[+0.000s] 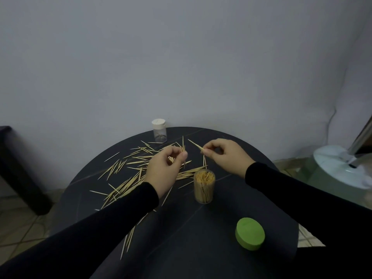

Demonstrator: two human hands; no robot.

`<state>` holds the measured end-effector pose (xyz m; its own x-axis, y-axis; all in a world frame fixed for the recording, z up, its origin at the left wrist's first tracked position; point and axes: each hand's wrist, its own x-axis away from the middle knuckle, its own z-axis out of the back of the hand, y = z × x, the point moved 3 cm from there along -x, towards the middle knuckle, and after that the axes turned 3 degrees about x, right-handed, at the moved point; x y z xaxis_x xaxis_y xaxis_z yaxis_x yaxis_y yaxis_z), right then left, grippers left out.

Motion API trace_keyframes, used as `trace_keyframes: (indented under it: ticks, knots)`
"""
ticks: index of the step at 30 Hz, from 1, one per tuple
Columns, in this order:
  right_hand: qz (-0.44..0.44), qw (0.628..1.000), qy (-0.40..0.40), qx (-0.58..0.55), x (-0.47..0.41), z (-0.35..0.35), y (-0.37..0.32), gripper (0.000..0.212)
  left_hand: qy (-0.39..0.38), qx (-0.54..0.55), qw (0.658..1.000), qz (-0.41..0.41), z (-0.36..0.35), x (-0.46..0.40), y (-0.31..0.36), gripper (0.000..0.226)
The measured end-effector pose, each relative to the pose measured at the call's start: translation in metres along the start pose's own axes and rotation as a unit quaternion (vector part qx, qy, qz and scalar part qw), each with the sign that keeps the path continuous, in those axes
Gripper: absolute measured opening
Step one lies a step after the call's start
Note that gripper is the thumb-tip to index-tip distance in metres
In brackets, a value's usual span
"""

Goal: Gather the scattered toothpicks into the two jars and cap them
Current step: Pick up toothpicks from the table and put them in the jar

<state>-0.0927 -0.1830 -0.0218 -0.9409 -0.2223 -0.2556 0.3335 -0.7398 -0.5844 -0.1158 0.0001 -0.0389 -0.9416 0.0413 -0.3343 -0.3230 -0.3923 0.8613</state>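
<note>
Several toothpicks (pixel 128 174) lie scattered over the left half of a round black table (pixel 201 228). An uncapped clear jar (pixel 204 187), packed with upright toothpicks, stands near the middle. Its green cap (pixel 250 233) lies nearer me on the right. A second clear jar (pixel 159 130) with a white cap on it stands at the far edge, almost empty. My left hand (pixel 164 170) hovers over the pile, its curled fingers pinching toothpicks that stick up. My right hand (pixel 223 156) pinches a few toothpicks pointing up-left, just behind the open jar.
A grey wall rises right behind the table. A dark piece of furniture (pixel 18 170) stands at the left. A white round base with a metal pole (pixel 342 166) sits on the floor at the right. Tiled floor shows around the table.
</note>
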Motion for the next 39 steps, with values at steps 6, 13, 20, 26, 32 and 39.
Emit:
trace_keyframes:
  ticks: [6,13,20,26,32,39]
  knots:
    - [0.038,0.991,-0.003,-0.127,0.012,0.006,-0.009,0.011,0.005,0.109,0.994,0.006,-0.001,0.008,0.008,0.004]
    - [0.066,0.989,-0.07,-0.11,0.022,0.009,-0.001,0.009,-0.067,0.081,0.994,0.007,-0.012,0.017,0.012,0.006]
    - [0.064,0.988,-0.121,-0.078,0.026,0.007,0.006,0.004,-0.095,0.078,0.992,0.016,-0.018,0.018,0.009,0.018]
    - [0.066,0.986,-0.139,-0.068,0.024,0.007,0.007,0.015,-0.068,0.005,0.997,-0.045,-0.017,0.02,0.014,0.011]
    - [0.045,0.979,-0.197,-0.004,0.024,0.005,0.016,0.052,-0.078,-0.153,0.974,-0.145,-0.019,0.018,0.012,0.013]
    - [0.056,0.977,-0.202,0.031,0.023,0.004,0.016,0.048,-0.066,-0.236,0.954,-0.171,-0.027,0.025,0.012,0.038]
